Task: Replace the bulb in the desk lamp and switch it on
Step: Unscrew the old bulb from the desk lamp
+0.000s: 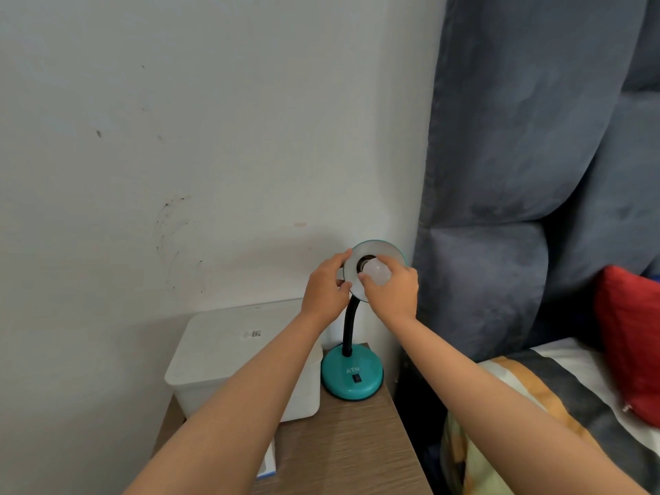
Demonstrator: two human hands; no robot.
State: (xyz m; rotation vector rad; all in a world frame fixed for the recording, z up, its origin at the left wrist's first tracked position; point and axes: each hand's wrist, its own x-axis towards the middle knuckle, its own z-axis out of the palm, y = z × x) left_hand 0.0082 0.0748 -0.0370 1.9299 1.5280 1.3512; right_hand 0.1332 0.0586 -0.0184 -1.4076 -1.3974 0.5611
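Observation:
A teal desk lamp stands on a wooden bedside table (357,441), with a round base (351,375), a black rocker switch (356,378) and a black gooseneck (349,326). Its shade (385,250) faces me, showing the pale inside. My left hand (326,287) grips the shade's left rim. My right hand (394,291) holds a white bulb (376,273) by its globe at the dark socket in the shade's centre. How far the bulb sits in the socket is hidden. The lamp is unlit.
A white lidded plastic box (228,355) sits left of the lamp base. A small blue-edged carton (269,466) lies under my left forearm. A white wall is behind; a padded grey headboard (518,173), a bed and a red pillow (632,337) are on the right.

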